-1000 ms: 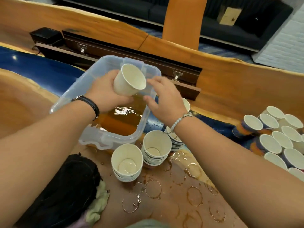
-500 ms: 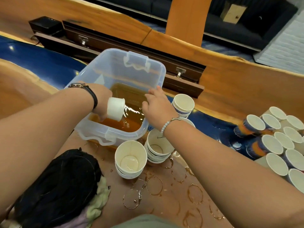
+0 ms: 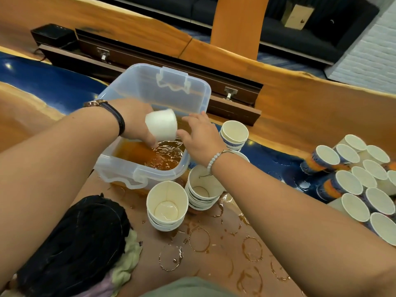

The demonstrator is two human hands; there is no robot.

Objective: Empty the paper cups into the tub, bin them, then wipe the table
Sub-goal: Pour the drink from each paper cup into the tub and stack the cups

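Note:
A clear plastic tub (image 3: pixel 194 91) holds rippling brown liquid. My left hand (image 3: pixel 134 118) grips a white paper cup (image 3: pixel 161 124) turned mouth-down over the tub. My right hand (image 3: pixel 201 139) hovers just right of that cup, fingers relaxed, thumb near its rim, holding nothing. Three stacks of emptied cups stand beside the tub: one in front (image 3: pixel 167 205), one under my right wrist (image 3: pixel 201 192), one further back (image 3: pixel 234 132).
Several cups with blue-orange print (image 3: pixel 347 183) crowd the table's right side. Dark and pale cloths (image 3: pixel 72 243) lie at the lower left. Brown ring stains (image 3: pixel 199 239) and wet spills cover the wooden table in front. A dark cable tray (image 3: pixel 150 61) runs behind the tub.
The cup in my left hand went from mouth-up above the tub to upside-down over the liquid, which now ripples. My right hand stayed close beside it.

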